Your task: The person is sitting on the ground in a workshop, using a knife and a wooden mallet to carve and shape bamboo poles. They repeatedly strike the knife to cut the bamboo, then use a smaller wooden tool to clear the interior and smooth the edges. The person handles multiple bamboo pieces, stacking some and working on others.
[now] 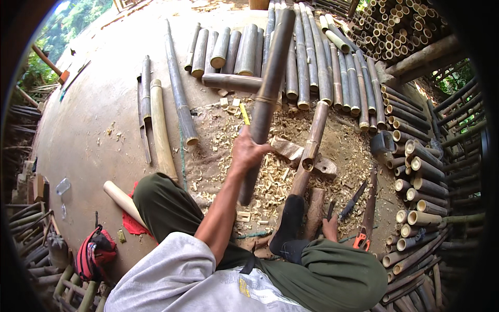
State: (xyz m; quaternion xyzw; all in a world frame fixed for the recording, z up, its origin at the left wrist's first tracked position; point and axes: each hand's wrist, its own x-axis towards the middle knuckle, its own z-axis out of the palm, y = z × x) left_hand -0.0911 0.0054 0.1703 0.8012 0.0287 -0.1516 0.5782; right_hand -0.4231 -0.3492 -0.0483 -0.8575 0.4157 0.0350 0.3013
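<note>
My left hand (248, 152) is wrapped round a long dark bamboo pole (270, 83), which stands tilted in front of me, its top leaning away to the right. A narrow yellow strip (244, 113) sticks up beside the fingers; whether they hold it is unclear. Low on the right, my right hand (330, 229) is closed round a slim dark object (331, 209), too small to name. Close by lie a dark-bladed knife (353, 200) and a saw with an orange handle (361, 240). A shorter bamboo piece (315, 136) rests against a wooden block (287, 148) ahead.
Wood shavings (223, 138) cover the ground between my legs and the rows of bamboo (301, 67) ahead. Cut bamboo (426, 190) is stacked along the right side. On the left are a red bag (96, 255), a clear bottle (63, 186) and longer poles (179, 93).
</note>
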